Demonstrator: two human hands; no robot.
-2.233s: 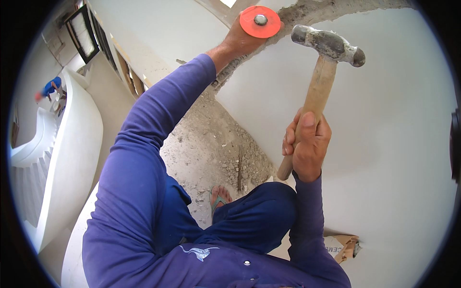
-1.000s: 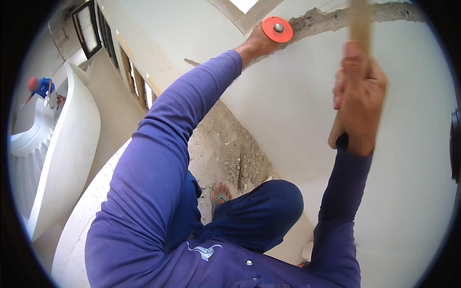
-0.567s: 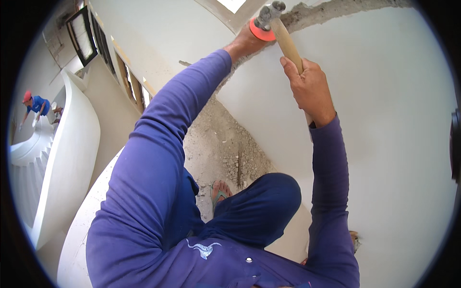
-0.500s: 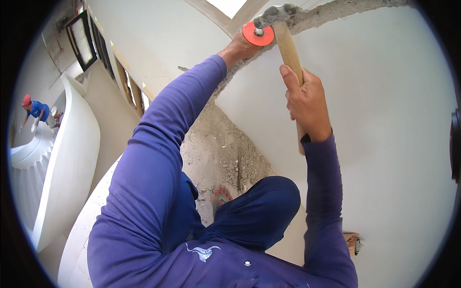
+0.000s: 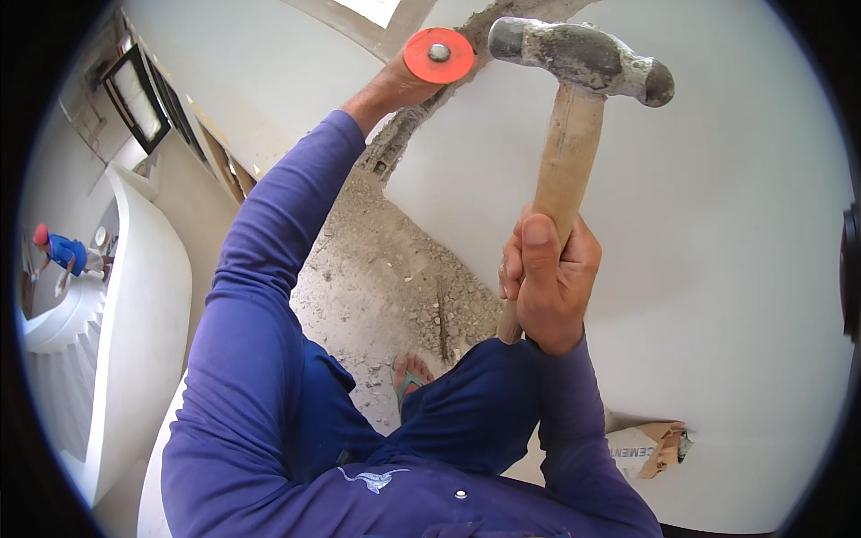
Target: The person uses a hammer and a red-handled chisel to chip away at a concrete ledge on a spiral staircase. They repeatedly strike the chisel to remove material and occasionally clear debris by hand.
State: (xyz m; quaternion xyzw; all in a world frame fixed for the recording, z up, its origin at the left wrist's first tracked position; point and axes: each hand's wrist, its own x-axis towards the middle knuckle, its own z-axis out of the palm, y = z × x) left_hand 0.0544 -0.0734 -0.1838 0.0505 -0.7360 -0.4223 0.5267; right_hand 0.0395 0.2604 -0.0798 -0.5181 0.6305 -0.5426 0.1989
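Observation:
My left hand (image 5: 404, 84) is closed around a chisel with a round orange-red hand guard (image 5: 456, 65); its metal striking end (image 5: 439, 53) faces me. The chisel's blade is hidden behind the guard and hand. Just beyond lies a rough groove (image 5: 399, 143) broken into the white wall (image 5: 700, 224). In my right hand (image 5: 554, 291) is a ball-peen hammer (image 5: 569, 152), gripped low on its wooden handle. Its worn, whitened steel head is raised to the right of the guard, apart from the chisel.
Rubble and dust (image 5: 395, 260) cover the floor around my sandalled foot (image 5: 410, 377). A torn paper cement bag (image 5: 647, 446) lies at the lower right. On the left, a curved white parapet (image 5: 148, 305) borders a stairwell, where a person in a red cap (image 5: 67, 253) works below.
The hammer has come away from the chisel's end, back toward me, with its head swinging right. My left hand and the chisel appear farther left as the view shifts.

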